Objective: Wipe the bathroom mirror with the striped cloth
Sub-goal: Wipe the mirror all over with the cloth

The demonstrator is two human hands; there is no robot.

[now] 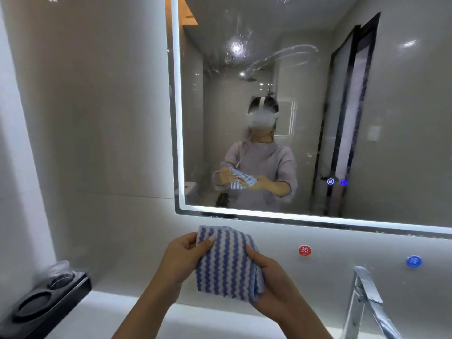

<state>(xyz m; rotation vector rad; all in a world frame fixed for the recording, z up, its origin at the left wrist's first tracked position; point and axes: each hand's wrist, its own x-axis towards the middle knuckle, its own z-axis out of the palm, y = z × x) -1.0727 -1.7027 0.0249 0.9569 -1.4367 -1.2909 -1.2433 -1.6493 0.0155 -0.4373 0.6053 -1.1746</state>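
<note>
Blue-and-white striped cloth [226,263] is folded up and held in front of the wall just under the mirror [305,99], not touching the glass. My left hand [182,258] pinches its top left corner with the thumb on top, and my right hand [269,282] wraps around the lower right edge. The glass has smears and droplets up top (pretty streaky). There's a chrome faucet [367,294] at right and a black tray [49,297] at left.

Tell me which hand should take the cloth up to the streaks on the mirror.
Probably the right hand: it cups the lower edge of the striped cloth, and the streaks on the mirror sit above, slightly toward its side. The left hand only pinches a top corner.
</note>
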